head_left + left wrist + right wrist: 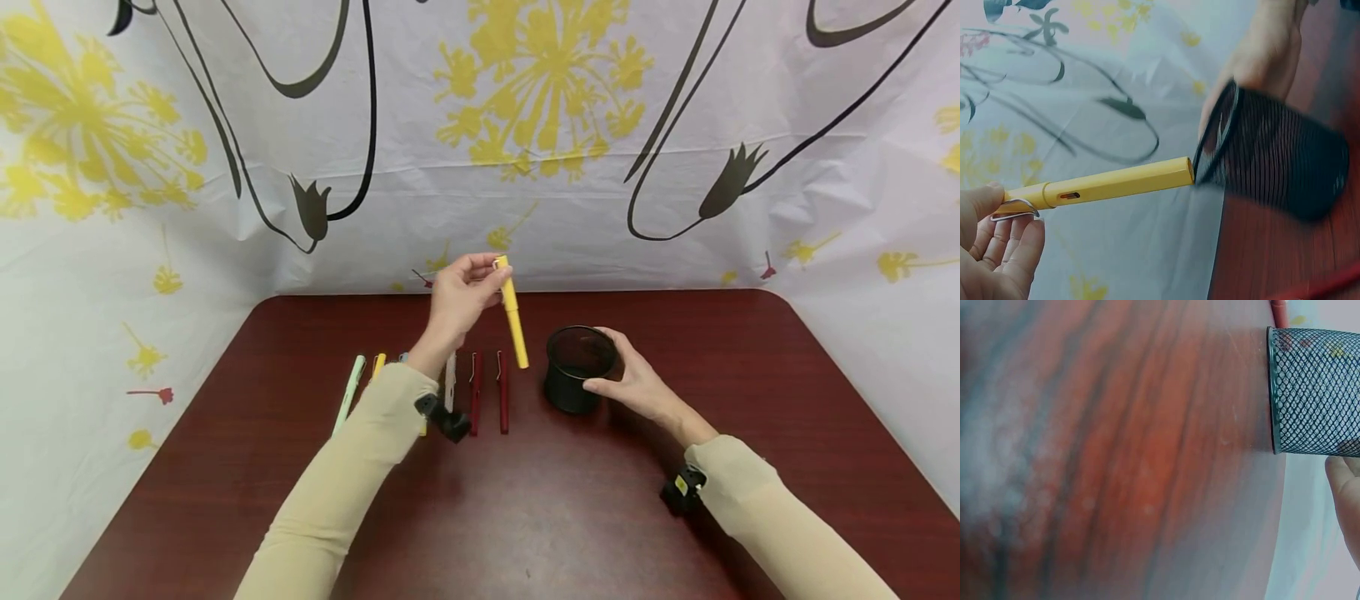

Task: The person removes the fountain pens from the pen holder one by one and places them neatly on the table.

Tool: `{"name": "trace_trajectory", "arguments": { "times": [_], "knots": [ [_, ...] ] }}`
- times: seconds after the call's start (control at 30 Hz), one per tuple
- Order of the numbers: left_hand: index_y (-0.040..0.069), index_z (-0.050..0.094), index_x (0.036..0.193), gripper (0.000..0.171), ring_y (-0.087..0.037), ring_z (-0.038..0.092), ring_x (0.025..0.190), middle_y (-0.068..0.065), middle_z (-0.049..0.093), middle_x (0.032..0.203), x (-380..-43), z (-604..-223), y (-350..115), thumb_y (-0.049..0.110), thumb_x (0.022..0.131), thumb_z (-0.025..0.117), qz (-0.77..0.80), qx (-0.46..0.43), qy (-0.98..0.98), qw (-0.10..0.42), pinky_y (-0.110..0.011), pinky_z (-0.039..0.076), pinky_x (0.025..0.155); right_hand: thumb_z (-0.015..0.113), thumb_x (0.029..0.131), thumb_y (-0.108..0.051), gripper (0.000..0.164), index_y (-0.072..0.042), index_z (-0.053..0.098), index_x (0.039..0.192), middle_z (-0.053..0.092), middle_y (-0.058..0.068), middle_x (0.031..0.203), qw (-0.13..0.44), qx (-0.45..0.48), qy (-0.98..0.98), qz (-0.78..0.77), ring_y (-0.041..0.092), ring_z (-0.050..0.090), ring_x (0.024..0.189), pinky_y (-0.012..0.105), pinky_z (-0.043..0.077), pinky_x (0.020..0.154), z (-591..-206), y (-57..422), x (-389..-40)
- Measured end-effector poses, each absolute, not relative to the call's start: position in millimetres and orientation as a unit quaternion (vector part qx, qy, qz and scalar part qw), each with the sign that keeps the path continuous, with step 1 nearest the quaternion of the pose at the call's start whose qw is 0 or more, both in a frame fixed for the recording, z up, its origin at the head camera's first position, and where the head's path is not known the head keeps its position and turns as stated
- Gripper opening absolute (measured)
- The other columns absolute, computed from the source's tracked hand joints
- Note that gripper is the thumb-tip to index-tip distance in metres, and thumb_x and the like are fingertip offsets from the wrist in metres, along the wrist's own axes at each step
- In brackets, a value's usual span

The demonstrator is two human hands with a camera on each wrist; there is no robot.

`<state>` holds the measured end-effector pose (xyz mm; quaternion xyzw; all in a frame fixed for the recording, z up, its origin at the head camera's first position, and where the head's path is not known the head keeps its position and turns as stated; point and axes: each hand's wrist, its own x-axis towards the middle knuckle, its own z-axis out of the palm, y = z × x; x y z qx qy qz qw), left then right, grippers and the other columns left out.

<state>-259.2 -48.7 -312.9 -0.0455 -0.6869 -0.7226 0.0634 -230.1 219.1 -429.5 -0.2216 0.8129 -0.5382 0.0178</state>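
Observation:
My left hand (462, 298) pinches a yellow pen (513, 321) by its clip end, between thumb and fingers. The pen hangs down, tilted, with its lower end left of a black mesh pen cup (567, 387); in the left wrist view that end of the pen (1129, 180) overlaps the cup's rim. Around the right side of the cup, my right hand (633, 379) grips it with thumb and fingers apart. The mesh cup (1319, 394) stands upright on the table, and the thumb (1344, 494) shows beside its wall in the right wrist view.
Several pens lie in a row left of the cup: two dark red pens (503, 396), a pale one (450, 383), a mint green one (348, 392) and others partly behind my left arm. A patterned cloth (480, 183) rises behind the dark red-brown table (525, 517).

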Motion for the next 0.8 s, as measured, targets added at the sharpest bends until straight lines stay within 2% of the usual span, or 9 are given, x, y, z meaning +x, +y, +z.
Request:
{"name": "trace_trajectory", "arguments": {
  "times": [0.23,0.63,0.7,0.8],
  "knots": [
    [0.001,0.065,0.114,0.031,-0.009,0.063,0.081,-0.007,0.065,0.099,-262.8,-326.9,-103.7,0.015,0.086,0.069,-0.69,-0.003,-0.722,0.053,-0.031,0.056,0.075,0.073,0.079,-0.003,0.076,-0.006,0.03,0.142,0.038,0.018,0.14,0.019,-0.221,0.811,-0.541,0.032,0.028,0.132,0.059,0.021,0.103,-430.9,219.9,-230.1],
    [0.006,0.058,0.127,0.041,-0.007,0.058,0.082,-0.007,0.059,0.107,-259.9,-363.9,-197.7,0.027,0.092,0.061,-0.565,0.082,-0.821,0.007,-0.034,0.054,0.083,0.073,0.08,-0.004,0.076,-0.006,0.03,0.142,0.038,0.019,0.14,0.022,-0.221,0.811,-0.542,0.033,0.027,0.132,0.059,0.021,0.103,-428.5,219.1,-230.2],
    [0.006,0.057,0.128,0.043,-0.008,0.059,0.087,-0.01,0.059,0.112,-259.2,-368.2,-209.6,0.029,0.093,0.06,-0.544,0.087,-0.834,-0.005,-0.034,0.054,0.084,0.073,0.079,-0.003,0.076,-0.005,0.03,0.142,0.038,0.019,0.14,0.019,-0.222,0.81,-0.542,0.033,0.027,0.132,0.059,0.021,0.103,-428.7,219.1,-230.7],
    [0.006,0.057,0.129,0.043,-0.015,0.058,0.097,-0.015,0.057,0.12,-257.3,-373.8,-226.1,0.03,0.093,0.059,-0.523,0.092,-0.847,-0.023,-0.036,0.053,0.087,0.073,0.079,-0.002,0.076,-0.005,0.031,0.142,0.038,0.019,0.139,0.017,-0.223,0.81,-0.543,0.033,0.028,0.131,0.058,0.021,0.103,-428.8,218.9,-231.1]
  ]
}}
